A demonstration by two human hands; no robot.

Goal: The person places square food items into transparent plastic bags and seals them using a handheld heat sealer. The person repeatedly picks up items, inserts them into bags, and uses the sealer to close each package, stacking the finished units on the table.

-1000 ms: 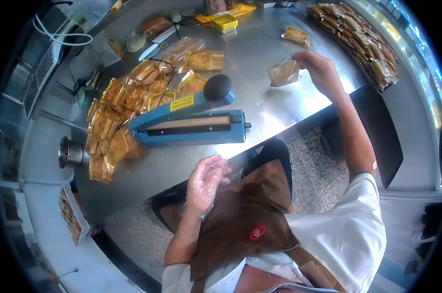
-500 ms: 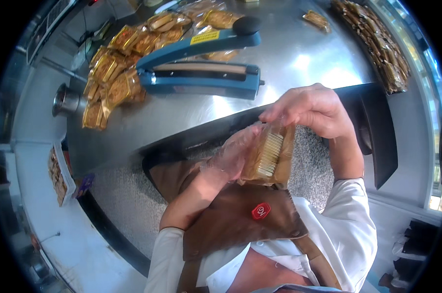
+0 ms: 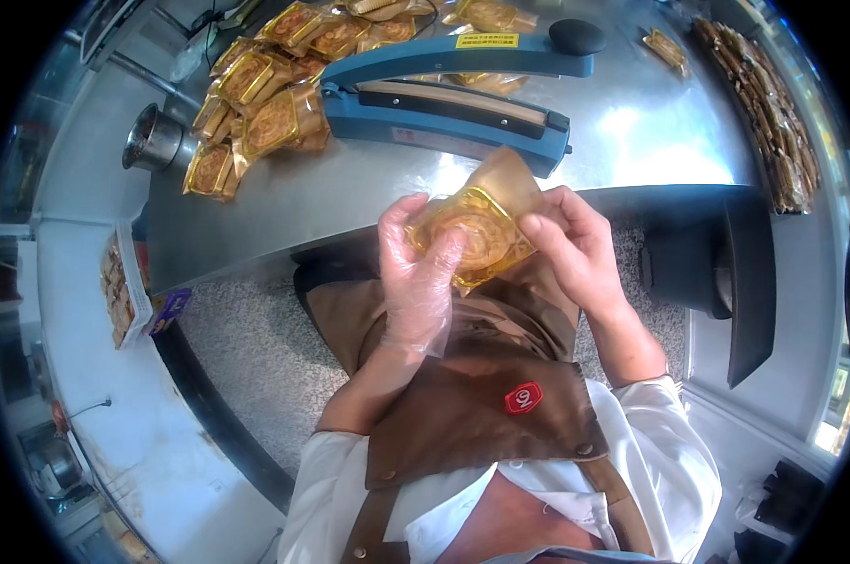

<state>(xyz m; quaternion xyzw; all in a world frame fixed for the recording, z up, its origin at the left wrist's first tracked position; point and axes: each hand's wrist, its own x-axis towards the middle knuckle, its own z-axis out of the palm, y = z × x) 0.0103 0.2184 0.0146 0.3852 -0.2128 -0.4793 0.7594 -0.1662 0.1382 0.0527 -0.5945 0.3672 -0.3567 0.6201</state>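
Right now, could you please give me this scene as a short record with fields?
Left hand: in a clear glove, holding a wrapped pastry, thumb on its face
Right hand: without a glove, at the pastry's right side
Blue sealer: on the metal table, lever raised
Pile of packets: left of the sealer

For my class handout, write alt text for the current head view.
A person's gloved left hand and bare right hand hold a bagged mooncake. Beyond, an open blue heat sealer stands on a metal table beside piled bagged mooncakes.
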